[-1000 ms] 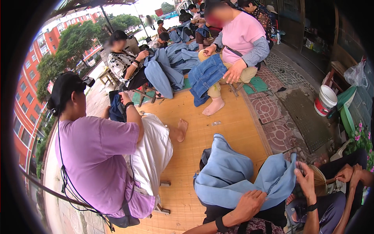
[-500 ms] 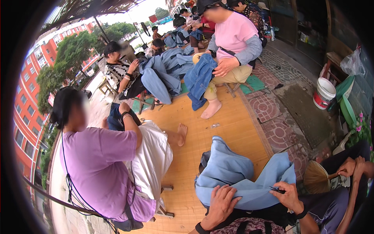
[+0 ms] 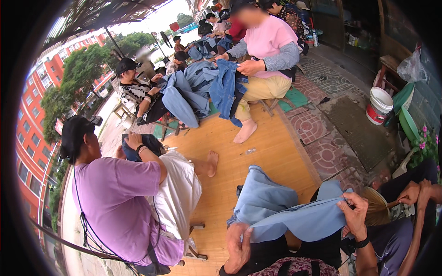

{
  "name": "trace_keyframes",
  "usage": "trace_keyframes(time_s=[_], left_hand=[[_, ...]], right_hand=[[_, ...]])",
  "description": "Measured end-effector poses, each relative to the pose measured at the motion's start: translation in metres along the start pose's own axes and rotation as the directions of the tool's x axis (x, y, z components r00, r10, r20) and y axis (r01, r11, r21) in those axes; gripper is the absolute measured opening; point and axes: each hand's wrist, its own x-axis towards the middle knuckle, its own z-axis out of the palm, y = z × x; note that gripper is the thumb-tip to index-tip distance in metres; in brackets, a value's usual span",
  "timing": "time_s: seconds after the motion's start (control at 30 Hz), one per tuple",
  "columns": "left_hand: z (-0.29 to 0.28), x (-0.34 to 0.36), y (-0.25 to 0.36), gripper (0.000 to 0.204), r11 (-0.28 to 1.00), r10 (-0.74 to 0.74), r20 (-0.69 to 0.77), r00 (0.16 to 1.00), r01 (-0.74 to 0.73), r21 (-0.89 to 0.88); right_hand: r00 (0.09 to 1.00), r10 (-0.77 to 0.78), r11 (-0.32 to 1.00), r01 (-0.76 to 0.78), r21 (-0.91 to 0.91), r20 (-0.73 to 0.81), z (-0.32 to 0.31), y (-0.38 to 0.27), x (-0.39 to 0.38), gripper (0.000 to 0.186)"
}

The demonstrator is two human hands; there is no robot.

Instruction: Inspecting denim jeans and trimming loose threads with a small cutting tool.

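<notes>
A light-blue denim garment [image 3: 264,193] lies across my lap. My left hand [image 3: 238,244] grips its folded edge at the lower left, thumb on top. My right hand [image 3: 354,212] pinches the other end of that edge at the upper right, so the strip between them is stretched. I cannot make out whether the small dark tool is still in my right hand. Dark cloth and a patterned fabric [image 3: 294,269] show below the garment.
A co-worker in purple [image 3: 110,198] sits at my left on the mat [image 3: 216,207], handling dark cloth. Others sew denim ahead, including one in pink [image 3: 269,43]. At my right are a person holding a straw fan [image 3: 375,207], a white bucket [image 3: 380,105] and a plant [image 3: 423,152].
My left hand has moved left and now grips the fabric's edge. My right hand has risen to the right, lifting and stretching the strip. The co-worker in pink has raised the denim.
</notes>
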Motion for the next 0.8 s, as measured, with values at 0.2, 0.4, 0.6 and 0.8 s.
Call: trace_keyframes(time_s=[0.2,0.4,0.6,0.8], left_hand=[[0.02,-0.017,0.049,0.016,0.98,0.197,0.251,0.948,-0.183,-0.077],[0.022,-0.021,0.004,0.039,0.991,0.122,0.188,0.975,-0.129,0.028],[-0.015,-0.043,-0.093,0.034,0.929,-0.322,-0.088,0.943,0.333,0.163],[0.02,-0.14,-0.25,0.047,0.684,-0.729,0.049,0.683,0.724,0.09]], right_hand=[[0.951,0.011,0.998,-0.029,-0.054,-0.308,-0.029,0.014,0.01,0.019],[0.952,0.281,0.923,-0.303,-0.236,-0.124,-0.019,0.101,-0.034,0.033],[0.951,0.308,0.947,-0.303,-0.111,0.03,0.007,0.058,-0.062,0.039],[0.904,0.067,0.957,0.061,-0.283,0.422,0.06,0.029,-0.06,0.055]])
